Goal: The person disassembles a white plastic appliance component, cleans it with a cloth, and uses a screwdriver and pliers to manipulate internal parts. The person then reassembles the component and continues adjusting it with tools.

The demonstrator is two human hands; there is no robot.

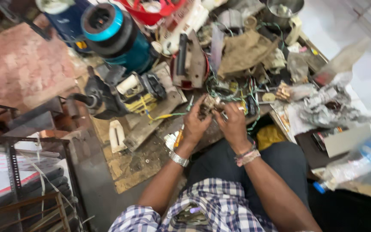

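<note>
My left hand (195, 124) and my right hand (233, 123) meet over a cluttered workbench, both gripping a small metal electrical part (211, 105) with wires running from it. The image is blurred, so the part's exact shape is unclear. A watch sits on my left wrist and bands on my right wrist. An orange-handled screwdriver (178, 137) lies just below my left hand. Yellow and green wires (168, 115) trail left from the part toward a dismantled motor (140, 92).
A teal and black pump motor (117, 36) stands at the back left. An iron soleplate (190, 60), brown cloth (243, 51), crumpled foil (329, 107), a plastic bottle (353, 165) and a metal rack (22, 180) surround the work spot.
</note>
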